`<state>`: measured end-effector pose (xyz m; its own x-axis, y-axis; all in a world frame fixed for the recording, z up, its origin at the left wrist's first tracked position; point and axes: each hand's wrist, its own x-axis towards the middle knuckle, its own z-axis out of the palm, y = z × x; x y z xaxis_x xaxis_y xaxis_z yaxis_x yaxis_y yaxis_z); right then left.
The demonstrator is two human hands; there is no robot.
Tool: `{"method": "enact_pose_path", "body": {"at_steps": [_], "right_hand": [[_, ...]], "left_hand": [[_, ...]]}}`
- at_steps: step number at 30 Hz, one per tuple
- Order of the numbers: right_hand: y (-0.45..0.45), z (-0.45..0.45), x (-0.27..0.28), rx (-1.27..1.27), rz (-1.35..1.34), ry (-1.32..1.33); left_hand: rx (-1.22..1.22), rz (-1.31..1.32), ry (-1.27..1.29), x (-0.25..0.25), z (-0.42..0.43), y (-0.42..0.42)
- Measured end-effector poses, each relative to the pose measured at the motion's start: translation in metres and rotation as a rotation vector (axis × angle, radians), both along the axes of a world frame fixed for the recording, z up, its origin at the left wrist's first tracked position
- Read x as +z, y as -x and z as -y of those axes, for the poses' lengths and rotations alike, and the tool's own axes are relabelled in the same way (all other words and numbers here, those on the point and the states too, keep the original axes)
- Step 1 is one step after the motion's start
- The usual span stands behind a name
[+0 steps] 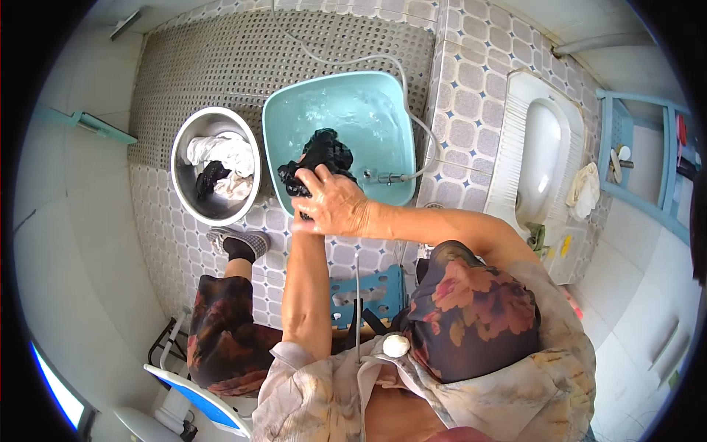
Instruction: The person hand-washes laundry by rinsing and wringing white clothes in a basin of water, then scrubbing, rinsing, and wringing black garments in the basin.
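A wet, bunched black garment [324, 155] is held over the near left part of a light teal basin [276, 110] with shallow water in it. My right hand [335, 202] reaches across from the right, its fingers curled over the cloth. Beneath it, my left hand [304, 223] is mostly hidden by the right hand and the garment, but appears to grip the cloth from below. The two hands are close together near the basin's front rim. A shower head [379, 177] lies inside the basin, close to the right hand.
Left of the basin stands a metal bowl [179, 188] with white and black clothes [224, 151]. A grey hose [405, 81] loops past the basin. A squat toilet [541, 140] and a blue shelf [611, 132] are on the right. A blue stool [387, 283] sits below me.
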<state>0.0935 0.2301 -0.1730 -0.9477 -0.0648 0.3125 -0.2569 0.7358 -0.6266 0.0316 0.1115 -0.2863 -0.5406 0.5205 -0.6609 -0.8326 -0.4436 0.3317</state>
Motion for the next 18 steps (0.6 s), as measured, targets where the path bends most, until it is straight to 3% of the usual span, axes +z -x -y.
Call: {"method": "enact_pose_path", "body": {"at_steps": [2, 3, 5, 6, 8, 10, 12, 13, 16, 17, 18], "right_hand": [[0.008, -0.006, -0.013, -0.094, -0.102, -0.024], [0.013, -0.009, -0.020, -0.146, -0.030, 0.063], [0.031, -0.027, -0.037, -0.231, 0.132, 0.213], [0.041, -0.041, -0.048, -0.266, 0.229, 0.286], [0.058, -0.071, -0.073, -0.362, 0.305, 0.222], [0.065, -0.100, -0.133, -0.370, 0.528, -0.044], [0.041, -0.120, -0.153, -0.258, 0.397, 0.029], [0.034, -0.117, -0.107, -0.232, 0.461, -0.055], [0.033, -0.106, -0.126, -0.463, 0.406, -0.196], [0.032, -0.101, -0.132, -0.472, 0.271, -0.111], [0.032, -0.095, -0.125, -0.487, 0.325, -0.125]], "left_hand": [[0.016, -0.109, 0.036, -0.018, -0.005, 0.003], [0.032, -0.220, 0.058, -0.034, -0.008, 0.001], [0.032, -0.169, 0.156, -0.037, -0.016, 0.001], [0.042, 0.125, 0.240, 0.006, -0.034, 0.005], [-0.037, 0.079, 0.197, 0.010, -0.035, -0.005], [-0.041, -0.030, 0.143, 0.036, -0.045, -0.009], [-0.069, -0.210, 0.383, 0.026, -0.046, -0.001], [-0.045, -0.156, 0.384, 0.027, -0.047, 0.004], [0.019, -0.248, 0.552, 0.044, -0.057, 0.002], [-0.072, -0.394, 0.644, 0.014, -0.045, 0.001], [-0.169, -0.559, 0.890, 0.007, -0.045, -0.004]]}}
